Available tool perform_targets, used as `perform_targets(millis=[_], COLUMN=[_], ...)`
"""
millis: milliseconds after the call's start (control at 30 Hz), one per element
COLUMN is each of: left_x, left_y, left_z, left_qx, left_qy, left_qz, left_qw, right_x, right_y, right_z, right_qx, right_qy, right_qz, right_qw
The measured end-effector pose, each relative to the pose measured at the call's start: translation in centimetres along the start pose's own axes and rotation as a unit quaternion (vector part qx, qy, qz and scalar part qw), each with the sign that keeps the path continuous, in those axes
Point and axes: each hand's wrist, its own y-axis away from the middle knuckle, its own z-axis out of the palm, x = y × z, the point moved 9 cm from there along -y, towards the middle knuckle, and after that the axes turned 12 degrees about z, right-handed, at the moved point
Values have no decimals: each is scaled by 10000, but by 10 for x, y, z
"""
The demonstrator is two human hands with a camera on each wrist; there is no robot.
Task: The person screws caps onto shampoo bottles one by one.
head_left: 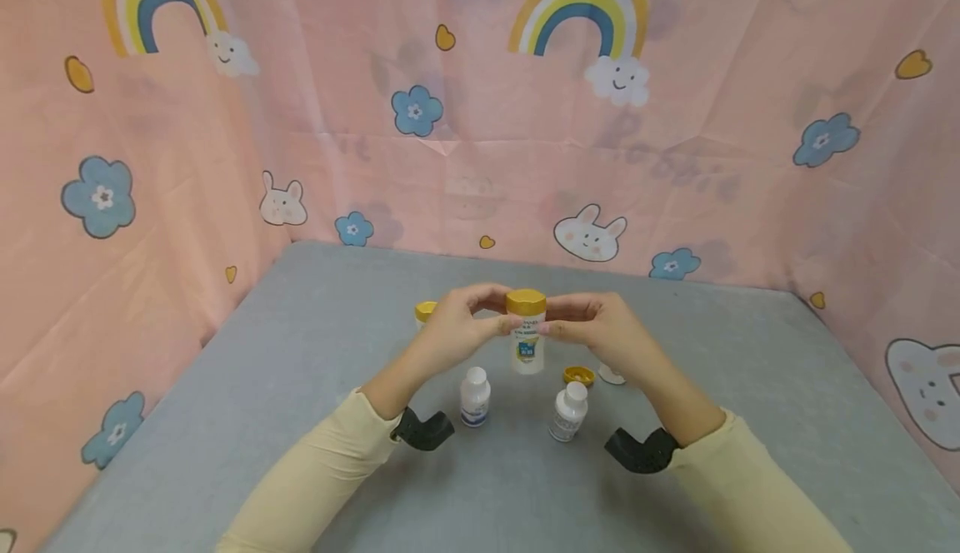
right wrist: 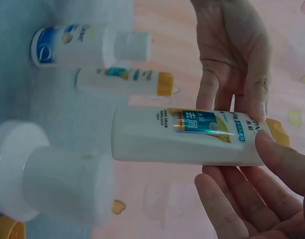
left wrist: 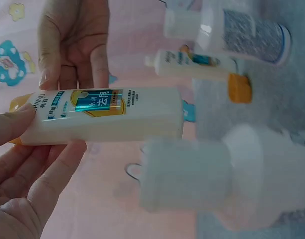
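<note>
Both hands hold a white shampoo bottle (head_left: 528, 345) with a gold cap, upright and raised above the grey tabletop (head_left: 337, 328). My left hand (head_left: 457, 324) grips its upper left side, thumb on the front. From the right, my right hand (head_left: 607, 328) grips it the same way. The bottle's label (left wrist: 99, 101) faces me. A second gold-capped bottle (right wrist: 122, 81) stands behind my left hand. In the left wrist view, an uncapped bottle (left wrist: 179, 64) stands beside a loose gold cap (left wrist: 240, 88); my right hand mostly hides that bottle in the head view.
Nearer me stand two small white bottles, one with a blue-based label (head_left: 475, 399) on the left, the other with a grey-looking label (head_left: 568, 413) on the right. A pink patterned cloth (head_left: 465, 178) hangs around the table's back and sides.
</note>
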Motion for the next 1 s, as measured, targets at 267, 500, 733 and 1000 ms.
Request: perform_targets(millis=[267, 500, 733, 1000], left_x=[-34, -61, -75, -48], left_y=[-11, -11, -8, -6], left_z=[2, 11, 19, 8], left_qx=[-57, -156, -260, 215], left_qy=[-306, -401, -410, -665], left_qz=[-575, -937, -1138, -732], left_qw=[9979, 9947, 9923, 9949], right_x=[13, 30, 42, 36], right_y=[-31, -49, -53, -42], right_z=[8, 19, 26, 16], right_qx=[207, 254, 218, 345], right_qy=[168, 447, 551, 399], right_qz=[-52, 287, 491, 385], right_qw=[9996, 9983, 9970, 9979])
